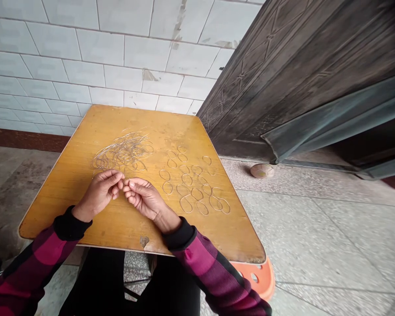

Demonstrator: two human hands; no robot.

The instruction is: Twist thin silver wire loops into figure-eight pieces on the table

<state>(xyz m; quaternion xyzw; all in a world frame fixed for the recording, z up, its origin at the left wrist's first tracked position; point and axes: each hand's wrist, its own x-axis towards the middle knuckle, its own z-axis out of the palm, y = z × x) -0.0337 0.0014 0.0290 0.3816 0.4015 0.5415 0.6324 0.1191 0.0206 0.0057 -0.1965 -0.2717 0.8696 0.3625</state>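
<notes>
My left hand [100, 192] and my right hand [142, 197] hover low over a yellow wooden tabletop [181, 129], their fingertips nearly meeting at the middle. Fingers on both are curled and pinched, and anything thin between them is too small to make out. Just above my left hand lies a tangled heap of thin silver wire loops [123, 152]. To the right of my right hand, several separate figure-eight wire loops [194, 186] lie spread flat on the wood.
A white tiled wall [85, 52] rises behind the table, and a dark embossed metal door [299, 79] stands at the right. A round tan object [262, 171] sits on the speckled stone floor [316, 237]. An orange plastic stool [258, 278] pokes out under the table's near corner.
</notes>
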